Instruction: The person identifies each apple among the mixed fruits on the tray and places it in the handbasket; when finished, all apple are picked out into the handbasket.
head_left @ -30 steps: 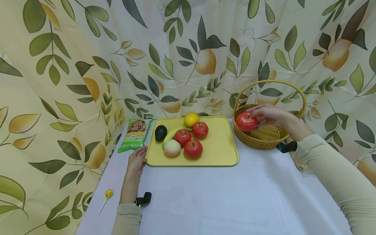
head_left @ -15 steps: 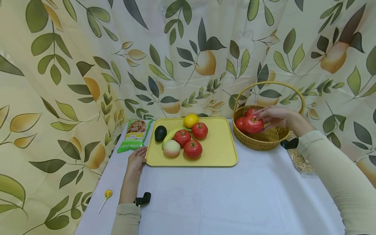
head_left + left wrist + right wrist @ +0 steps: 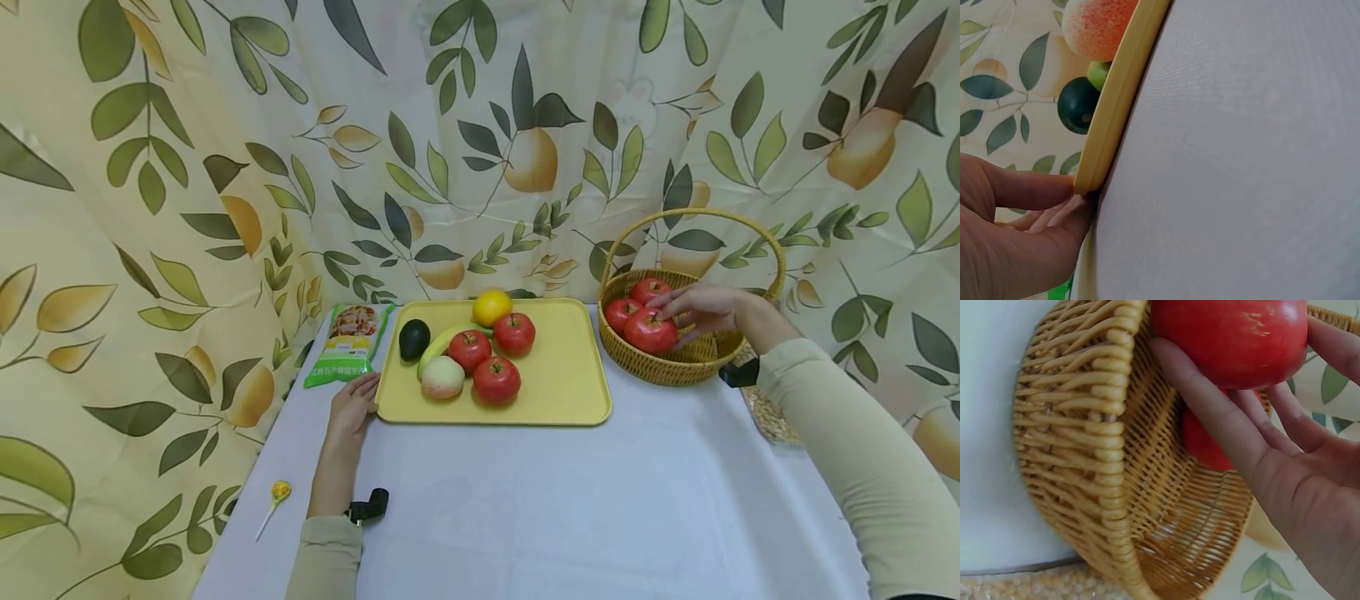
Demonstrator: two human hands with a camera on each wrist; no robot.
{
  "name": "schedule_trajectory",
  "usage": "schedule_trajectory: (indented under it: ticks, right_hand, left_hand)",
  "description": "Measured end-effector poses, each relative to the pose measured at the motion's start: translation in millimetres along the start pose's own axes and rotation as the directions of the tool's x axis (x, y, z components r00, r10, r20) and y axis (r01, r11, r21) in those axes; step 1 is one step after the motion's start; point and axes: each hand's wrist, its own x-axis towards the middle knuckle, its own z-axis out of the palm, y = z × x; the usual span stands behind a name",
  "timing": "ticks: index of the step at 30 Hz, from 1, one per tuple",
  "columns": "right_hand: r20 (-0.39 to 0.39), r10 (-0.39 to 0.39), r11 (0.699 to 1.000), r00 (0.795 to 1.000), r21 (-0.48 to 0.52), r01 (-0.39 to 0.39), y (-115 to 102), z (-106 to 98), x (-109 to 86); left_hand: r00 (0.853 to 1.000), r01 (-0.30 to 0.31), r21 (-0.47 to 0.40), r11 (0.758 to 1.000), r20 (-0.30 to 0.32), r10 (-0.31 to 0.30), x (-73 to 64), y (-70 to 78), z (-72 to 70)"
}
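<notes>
Holding a red apple (image 3: 651,331) at the wicker basket (image 3: 667,371), the right hand (image 3: 705,307) reaches in from about 4 o'clock. Clock read from the head view, 12 away from the person.

Key relation: apple sits at 8 to 9 o'clock of that hand's knuckles, over the basket's 8 o'clock side. Fingers curve round it on opposite sides, a gap under the palm. Fruit is round, no long axis to speak of. Cannot tell whether its underside hangs free or rests on something. Left hand (image 3: 352,408) is well apart, toward 9 o'clock; its fingers pinch the 8 o'clock corner of the yellow tray (image 3: 570,392).

Basket: handle arched overhead; besides the held fruit, a rear apple (image 3: 649,289) at 11 o'clock and a side apple (image 3: 619,312) at 9. Wicker floor bare toward 4.

Tray: three apples (image 3: 497,380) mid-left, peach (image 3: 442,377) at 8 o'clock, avocado (image 3: 414,340) at 10, banana (image 3: 437,343) lying roughly 7 to 1, yellow fruit (image 3: 492,308) at 12.

On the white-covered table (image 3: 540,500): food packet (image 3: 350,342) beside the tray's 9 to 10 o'clock edge, lollipop (image 3: 281,492) out at 7.
</notes>
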Motion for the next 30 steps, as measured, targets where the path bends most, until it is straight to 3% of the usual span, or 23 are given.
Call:
schedule_trajectory:
  ticks: [10, 19, 30]
  right_hand:
    - [0.013, -0.004, 1.000, 1.000, 0.007, 0.004, 13, -1, 3.7]
    - [-0.034, -0.015, 1.000, 0.999, -0.027, 0.014, 26, 5, 20.6]
    - [-0.082, -0.035, 0.999, 0.996, 0.032, 0.037, 31, 17, 28.2]
  left_hand:
    - [1.000, 0.006, 0.018, 1.000, -0.013, -0.005, -2.0, 1.4, -0.3]
    - [1.000, -0.004, 0.019, 1.000, 0.006, 0.004, 0.7, -3.5, 1.2]
    - [1.000, 0.001, 0.035, 0.999, -0.014, -0.001, 3.1, -1.6, 1.4]
